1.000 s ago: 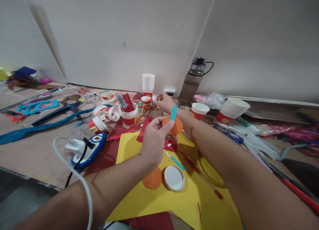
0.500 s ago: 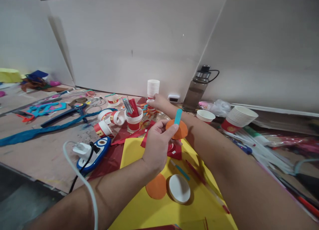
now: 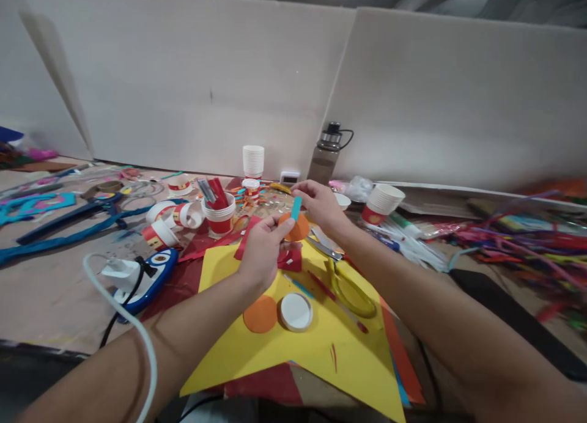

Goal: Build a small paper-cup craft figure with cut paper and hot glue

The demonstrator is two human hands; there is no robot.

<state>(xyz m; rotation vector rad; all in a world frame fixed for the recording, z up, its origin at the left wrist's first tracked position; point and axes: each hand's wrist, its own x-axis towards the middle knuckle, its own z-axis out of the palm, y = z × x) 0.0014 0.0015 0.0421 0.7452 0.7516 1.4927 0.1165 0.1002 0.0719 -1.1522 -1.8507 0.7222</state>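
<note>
My left hand (image 3: 262, 249) pinches an orange paper disc (image 3: 299, 228) with a short blue strip (image 3: 296, 208) sticking up from it. Just beyond the disc, my right hand (image 3: 316, 202) has its fingers drawn together; what they hold, if anything, is too small to make out. A curved yellow piece (image 3: 280, 188) shows by its fingertips. Below my hands, a yellow sheet (image 3: 220, 349) bears a second orange disc (image 3: 260, 314), a round white lid-like piece (image 3: 296, 312), a red pen (image 3: 323, 285) and yellow-handled scissors (image 3: 351, 291).
On the left are a blue-and-white power strip (image 3: 153, 282) with a white cable, and cut paper cups (image 3: 160, 233). A cup of markers (image 3: 219, 218), stacked cups (image 3: 254, 160) and a bottle (image 3: 324, 157) stand farther back. Pipe cleaners (image 3: 518, 239) lie right.
My right hand has come back from beside the far cup stack to near the orange disc. My left hand keeps its hold on the disc. The view has swung to the right.
</note>
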